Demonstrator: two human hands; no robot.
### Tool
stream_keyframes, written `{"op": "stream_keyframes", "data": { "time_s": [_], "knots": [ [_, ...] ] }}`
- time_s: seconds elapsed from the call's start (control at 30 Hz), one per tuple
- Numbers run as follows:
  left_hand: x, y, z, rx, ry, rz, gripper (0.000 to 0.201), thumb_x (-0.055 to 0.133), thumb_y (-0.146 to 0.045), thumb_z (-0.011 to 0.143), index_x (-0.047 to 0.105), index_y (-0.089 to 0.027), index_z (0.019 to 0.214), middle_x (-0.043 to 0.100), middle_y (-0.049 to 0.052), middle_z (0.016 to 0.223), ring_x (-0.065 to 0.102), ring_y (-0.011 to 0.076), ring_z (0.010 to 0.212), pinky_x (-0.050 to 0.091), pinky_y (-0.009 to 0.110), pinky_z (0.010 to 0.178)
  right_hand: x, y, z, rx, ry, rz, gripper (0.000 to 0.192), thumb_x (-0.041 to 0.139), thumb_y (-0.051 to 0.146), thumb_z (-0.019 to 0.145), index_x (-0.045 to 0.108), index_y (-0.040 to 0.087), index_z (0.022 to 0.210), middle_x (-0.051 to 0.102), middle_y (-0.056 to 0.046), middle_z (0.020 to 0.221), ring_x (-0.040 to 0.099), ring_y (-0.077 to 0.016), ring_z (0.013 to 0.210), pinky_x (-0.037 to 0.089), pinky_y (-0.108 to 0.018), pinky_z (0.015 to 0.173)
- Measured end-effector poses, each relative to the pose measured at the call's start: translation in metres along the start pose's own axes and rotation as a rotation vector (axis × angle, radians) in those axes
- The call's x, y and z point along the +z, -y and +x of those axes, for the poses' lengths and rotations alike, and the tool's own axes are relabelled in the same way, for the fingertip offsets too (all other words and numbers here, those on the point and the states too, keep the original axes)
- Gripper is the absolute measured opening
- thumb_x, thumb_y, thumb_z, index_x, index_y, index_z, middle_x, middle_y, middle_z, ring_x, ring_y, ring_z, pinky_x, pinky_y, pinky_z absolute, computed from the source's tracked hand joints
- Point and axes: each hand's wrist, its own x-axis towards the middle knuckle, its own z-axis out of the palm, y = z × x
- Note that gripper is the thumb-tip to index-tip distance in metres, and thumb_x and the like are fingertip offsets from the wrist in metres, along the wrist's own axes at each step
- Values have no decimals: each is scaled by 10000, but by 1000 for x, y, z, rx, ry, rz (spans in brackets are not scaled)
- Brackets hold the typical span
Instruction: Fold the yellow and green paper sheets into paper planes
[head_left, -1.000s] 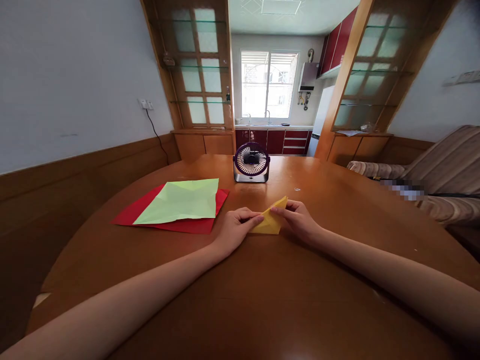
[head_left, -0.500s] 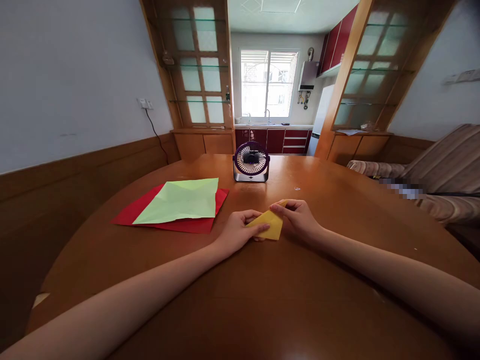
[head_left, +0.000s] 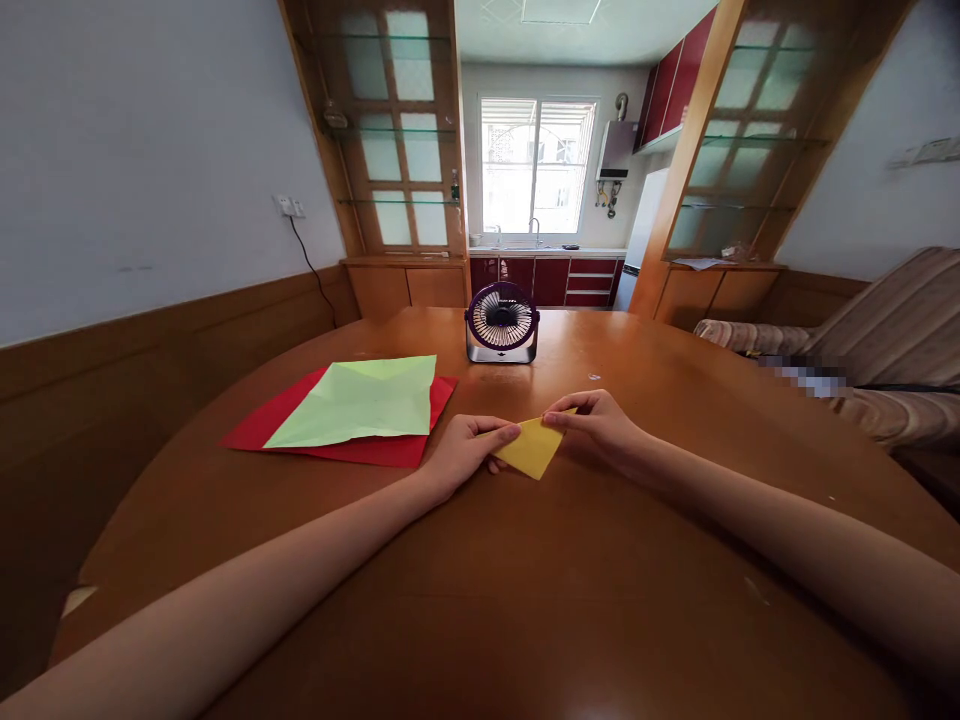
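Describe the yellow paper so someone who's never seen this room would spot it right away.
Find the brown table, then the small fan on it. Nearer the camera than the fan, the left hand and the right hand hold the yellow paper between them. Unlike the green sheet and red sheet lying to its left, it is smaller and held.

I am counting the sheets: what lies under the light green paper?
Red paper sticks out beneath the light green paper; the red middle and anything else there are covered.
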Motion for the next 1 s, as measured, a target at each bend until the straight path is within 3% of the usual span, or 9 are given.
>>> {"op": "stream_keyframes", "data": {
  "time_s": [0.1,0.23,0.47,0.73,0.83,0.9,1.0],
  "knots": [
    [-4,3,2,11,-19,65,340,699,-466,771,763,-153,886,721,47,809,610,130,654,449,218,568,-2,-3,0,82,37,-13,244,817,374,645,736,159,726,675,-28,675,578,-125,617,445,-275,601],
    [-11,5,5,60,-139,204,323,743,-426,733,749,-172,932,741,57,901,654,187,803,477,266,694,-2,-8,1,130,73,-116,256,784,384,678,714,145,737,658,-31,667,549,-120,584,416,-263,545],
    [-18,4,8,195,-175,820,228,584,-356,882,751,-202,904,712,42,889,627,215,865,457,320,748,-3,-21,3,-143,116,-384,203,700,310,755,650,159,882,631,-7,758,558,-124,684,440,-253,619],
    [-13,8,5,404,-186,1229,176,586,-264,908,736,-204,977,640,77,1056,596,233,1013,482,364,862,-2,-19,1,-214,156,-562,163,620,304,821,676,155,790,685,-32,777,593,-145,701,451,-262,641],
    [-14,12,7,502,-113,1267,237,530,-237,938,705,-204,1094,613,95,1250,561,253,1169,458,408,979,-1,-17,0,-255,154,-613,161,602,291,833,681,156,795,680,-34,781,590,-142,699,451,-261,642],
    [-15,15,10,542,17,1241,312,450,-191,961,658,-206,1192,565,85,1354,509,235,1269,425,405,1048,-1,-17,0,-292,163,-642,153,588,273,839,685,160,805,674,-36,794,594,-145,713,458,-267,661],
    [-15,18,12,489,211,1204,442,355,-99,936,562,-182,1318,518,74,1412,465,179,1324,388,356,1100,-1,-17,-1,-329,170,-671,130,579,241,835,684,169,805,666,-38,814,601,-151,747,469,-278,698]
  ]
}}
